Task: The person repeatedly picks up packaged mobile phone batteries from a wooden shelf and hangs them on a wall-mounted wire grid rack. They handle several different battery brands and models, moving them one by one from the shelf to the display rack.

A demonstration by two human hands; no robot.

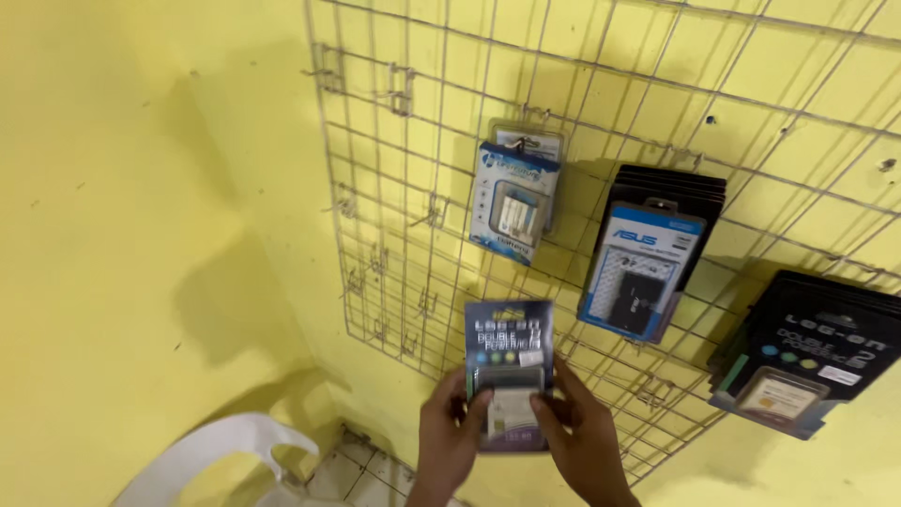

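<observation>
Hands, left (449, 434) and right (580, 434), grip a blurred blister pack (509, 371), wrists cut off

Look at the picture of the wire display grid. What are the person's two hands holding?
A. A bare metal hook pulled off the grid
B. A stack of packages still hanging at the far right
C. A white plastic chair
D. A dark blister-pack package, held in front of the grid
D: the left hand and the right hand both grip the lower part of one dark blister-pack package, held up in front of the wire grid.
</observation>
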